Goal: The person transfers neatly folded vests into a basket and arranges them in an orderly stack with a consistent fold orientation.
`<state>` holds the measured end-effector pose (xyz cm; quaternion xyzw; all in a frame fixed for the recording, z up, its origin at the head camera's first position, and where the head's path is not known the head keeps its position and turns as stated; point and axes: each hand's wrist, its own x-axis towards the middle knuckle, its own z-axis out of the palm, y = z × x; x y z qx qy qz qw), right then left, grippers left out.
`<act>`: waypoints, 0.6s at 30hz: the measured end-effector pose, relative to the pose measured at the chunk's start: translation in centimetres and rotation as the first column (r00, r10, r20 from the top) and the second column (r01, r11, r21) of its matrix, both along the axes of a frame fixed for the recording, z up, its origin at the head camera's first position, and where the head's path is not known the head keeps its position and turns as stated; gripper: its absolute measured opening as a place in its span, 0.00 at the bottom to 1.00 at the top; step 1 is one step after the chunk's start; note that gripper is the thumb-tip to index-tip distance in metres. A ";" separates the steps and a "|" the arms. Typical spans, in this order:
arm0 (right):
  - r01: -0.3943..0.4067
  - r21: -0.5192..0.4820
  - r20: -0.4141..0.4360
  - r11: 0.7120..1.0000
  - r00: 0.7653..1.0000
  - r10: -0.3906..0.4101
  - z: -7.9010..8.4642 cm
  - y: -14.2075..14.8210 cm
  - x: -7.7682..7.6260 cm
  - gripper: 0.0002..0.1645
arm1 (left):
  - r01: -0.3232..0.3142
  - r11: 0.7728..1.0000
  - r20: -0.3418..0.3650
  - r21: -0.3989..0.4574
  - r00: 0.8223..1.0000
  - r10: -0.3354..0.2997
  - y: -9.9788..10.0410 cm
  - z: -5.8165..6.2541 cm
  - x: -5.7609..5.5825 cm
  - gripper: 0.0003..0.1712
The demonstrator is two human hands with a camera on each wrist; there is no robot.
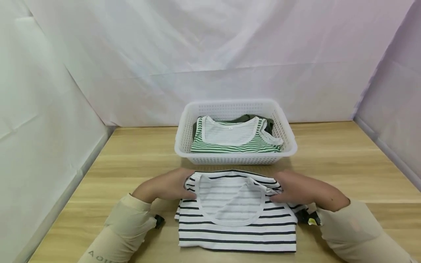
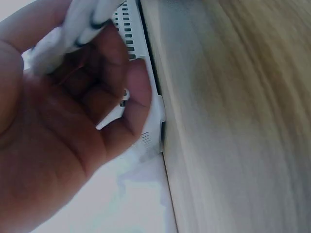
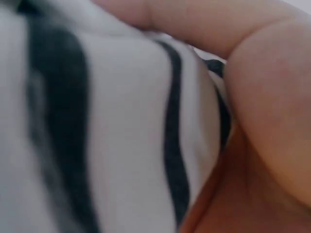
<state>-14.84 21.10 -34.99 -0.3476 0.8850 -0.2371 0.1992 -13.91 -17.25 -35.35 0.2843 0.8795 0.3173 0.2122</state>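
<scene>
A folded white shirt with black stripes (image 1: 236, 233) lies in front of the basket, its wide scooped neckline facing up. My left hand (image 1: 172, 184) grips the shirt's left shoulder beside the neckline. On the opposite shoulder, my right hand (image 1: 296, 188) holds the bunched cloth with thumb and fingers. In the left wrist view, striped cloth (image 2: 87, 24) is pinched between the thumb and fingers. The right wrist view is filled by the striped fabric (image 3: 126, 116), which runs into the grip of the right hand (image 3: 267, 97).
Just beyond the shirt stands a white plastic basket (image 1: 230, 159). Inside it lie a folded green-striped top (image 1: 227, 148) and a dark green garment (image 1: 245, 118) behind that. White sheeting (image 1: 210, 44) rises behind and at both sides of the wooden table (image 1: 141, 146).
</scene>
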 end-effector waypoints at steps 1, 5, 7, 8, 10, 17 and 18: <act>-0.005 -0.010 0.004 1.000 1.000 0.005 0.0 0.1 -0.1 0.05 | -0.004 1.000 -0.004 0.021 1.000 0.005 0.0 0.0 -0.1 0.21; -0.008 -0.031 0.000 0.999 1.000 0.008 -0.2 0.5 -0.3 0.13 | -0.028 0.995 -0.013 0.092 1.000 0.029 0.0 0.0 -0.3 0.15; -0.007 -0.036 -0.003 0.999 1.000 0.007 -0.3 0.7 -0.4 0.16 | -0.022 0.995 -0.005 0.101 1.000 0.023 0.1 -0.1 -0.4 0.13; -0.005 -0.033 -0.005 0.999 1.000 0.005 -0.4 0.8 -0.4 0.17 | -0.014 0.995 0.004 0.096 1.000 0.013 0.1 -0.1 -0.4 0.13; 0.005 -0.026 0.002 1.000 1.000 -0.004 -0.5 0.9 -0.5 0.17 | 0.019 0.997 0.036 0.079 0.999 -0.022 0.1 -0.3 -0.4 0.13; 0.010 -0.018 -0.005 1.000 1.000 -0.010 -0.9 0.6 -0.5 0.12 | 0.059 0.998 0.136 0.016 0.989 -0.061 0.1 -1.2 -0.1 0.21; 0.007 -0.017 -0.002 1.000 1.000 -0.007 -1.0 0.5 -0.5 0.10 | 0.052 0.999 0.138 0.008 0.989 -0.052 0.1 -1.2 -0.1 0.20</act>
